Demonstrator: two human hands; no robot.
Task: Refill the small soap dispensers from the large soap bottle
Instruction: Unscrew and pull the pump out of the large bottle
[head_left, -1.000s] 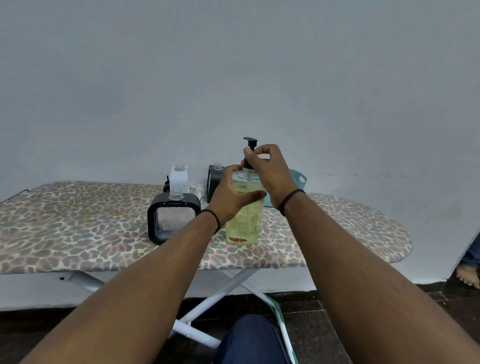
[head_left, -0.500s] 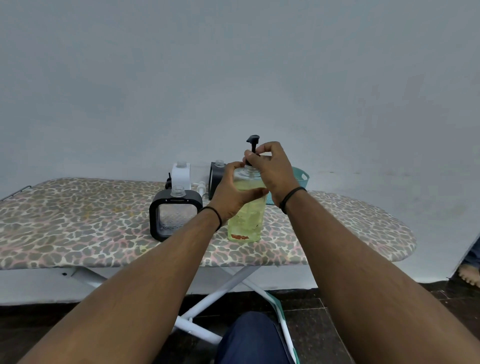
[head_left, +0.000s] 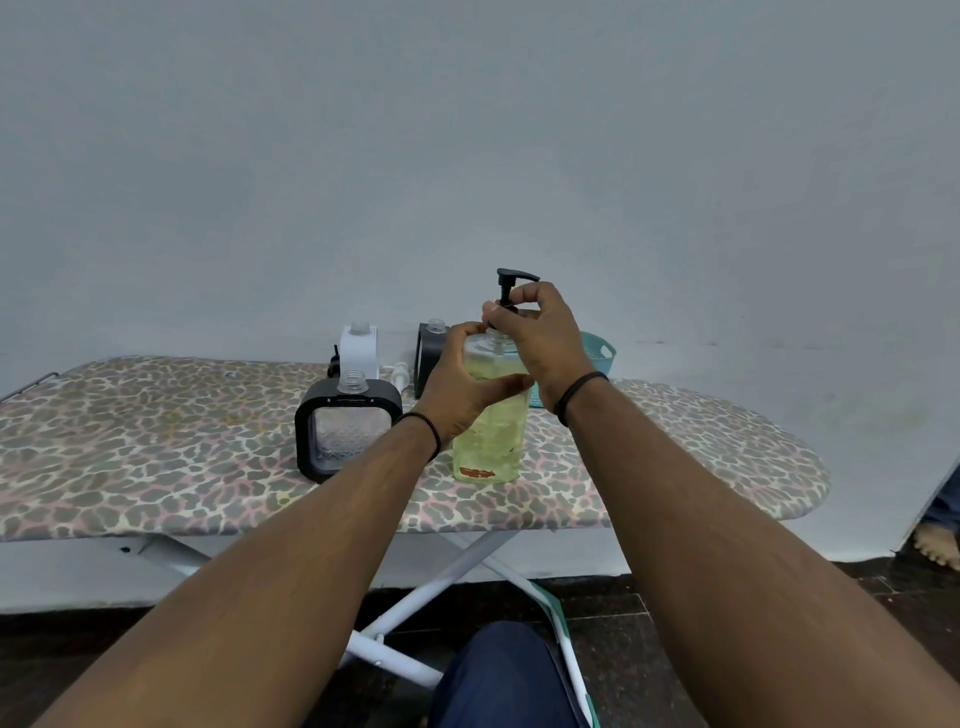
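**Large bottle: both hands on it, pump collar in my right fingers**

Surface: ironing board with a leopard-print cover (head_left: 156, 457), white metal legs crossed underneath.

Left side of the group: black square-framed small dispenser with a clear textured body (head_left: 347, 430), upright, bare threaded neck with no pump on it. Just behind it, a white small dispenser (head_left: 359, 351), also open-necked. A small black pump head (head_left: 333, 364) shows at its left edge and a white pump piece (head_left: 400, 371) lies to its right; details too small to read. Next right, a second black small dispenser (head_left: 430, 358), open neck, partly hidden by my left hand.

My left hand (head_left: 464, 387) wraps around the upper body of the large clear bottle of yellow-green soap (head_left: 488, 436), thumb across the front, fingers curled round the far side. The bottle stands upright on the board, just right of the front black dispenser, not touching it as far as I can see.

My right hand (head_left: 540, 338) is over the bottle's neck, fingertips pinching the collar of the black pump top (head_left: 514, 283); the nozzle head sticks up above my fingers. Whether the collar is seated on the threads, I cannot tell.

Behind my right wrist: teal plastic basket (head_left: 600, 353), mostly hidden.
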